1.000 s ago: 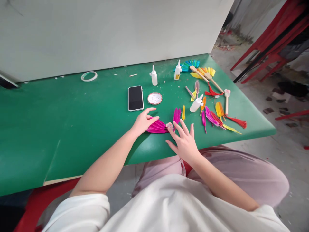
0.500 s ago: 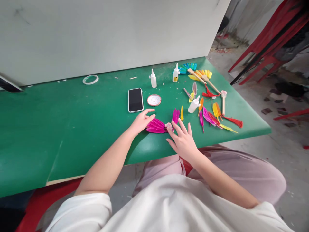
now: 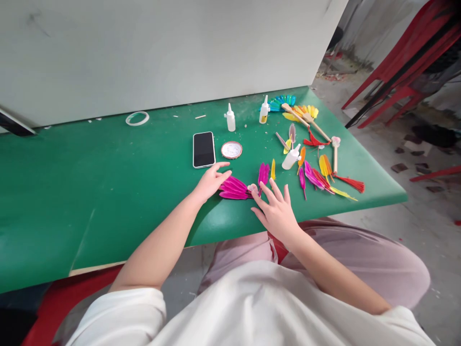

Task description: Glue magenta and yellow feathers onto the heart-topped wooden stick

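A fan of magenta feathers [image 3: 234,188] lies near the front edge of the green table [image 3: 108,182]. My left hand [image 3: 211,181] rests flat on the fan's left side, fingers stretched out. My right hand [image 3: 276,211] lies open with spread fingers, its fingertips touching the fan's pale base [image 3: 252,188]. Two loose magenta feathers [image 3: 263,173] and a yellow feather [image 3: 273,169] lie just beyond my right hand.
A phone [image 3: 203,149] and a round lid [image 3: 231,150] lie behind the fan. Glue bottles [image 3: 230,118] stand further back, one [image 3: 291,157] lies among loose coloured feathers [image 3: 324,173] and finished feather fans [image 3: 295,108] at right. A tape ring [image 3: 137,118] sits far left. Red chairs [image 3: 403,57] stand beyond.
Both hands stay on the magenta fan; only the camera has shifted slightly.
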`<state>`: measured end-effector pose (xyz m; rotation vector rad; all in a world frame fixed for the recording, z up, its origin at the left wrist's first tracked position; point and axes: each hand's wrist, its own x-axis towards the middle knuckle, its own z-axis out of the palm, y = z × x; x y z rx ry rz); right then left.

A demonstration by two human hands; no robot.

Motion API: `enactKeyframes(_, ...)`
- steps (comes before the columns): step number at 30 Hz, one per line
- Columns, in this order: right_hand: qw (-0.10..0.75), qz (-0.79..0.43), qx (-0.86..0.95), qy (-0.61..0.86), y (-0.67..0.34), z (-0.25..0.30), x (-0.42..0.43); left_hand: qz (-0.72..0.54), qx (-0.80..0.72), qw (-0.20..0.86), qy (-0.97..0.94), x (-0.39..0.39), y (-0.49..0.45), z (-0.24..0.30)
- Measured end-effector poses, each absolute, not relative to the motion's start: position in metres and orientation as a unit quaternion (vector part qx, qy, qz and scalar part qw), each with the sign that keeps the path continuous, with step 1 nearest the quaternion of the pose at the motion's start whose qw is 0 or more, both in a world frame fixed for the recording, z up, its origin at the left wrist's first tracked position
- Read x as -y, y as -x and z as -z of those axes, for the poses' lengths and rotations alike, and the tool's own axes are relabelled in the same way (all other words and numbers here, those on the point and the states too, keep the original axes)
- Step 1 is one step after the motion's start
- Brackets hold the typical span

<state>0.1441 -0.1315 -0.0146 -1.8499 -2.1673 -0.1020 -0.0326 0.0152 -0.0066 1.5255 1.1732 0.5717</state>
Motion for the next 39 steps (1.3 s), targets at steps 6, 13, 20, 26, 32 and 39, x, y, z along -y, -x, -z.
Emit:
enactKeyframes(6,0.152,0.053,0.760,0.629,-0.143,0.018,0.129,-0.281,-0.467,0.440,-0.713,-0.009,0.028,0.005)
enactKeyframes(13,0.167,0.063,0.767,0.616,-0.140,0.020,0.123,-0.268,-0.487,0.371,-0.744,-0.011,0.029,0.007)
enactKeyframes(20,0.178,0.043,0.750,0.635,-0.137,0.019,0.124,-0.335,-0.445,0.126,-0.821,0.008,0.022,0.002)
enactKeyframes(26,0.293,0.017,0.702,0.649,-0.148,0.012,0.123,-0.245,-0.321,0.050,-0.914,0.062,0.016,0.001)
enactKeyframes(32,0.401,-0.067,0.503,0.762,-0.233,0.006,0.132,-0.126,-0.271,0.042,-0.953,0.078,0.013,0.007)
enactKeyframes(39,0.260,-0.124,0.425,0.858,-0.289,-0.003,0.144,-0.090,-0.256,0.021,-0.962,0.076,0.010,0.017)
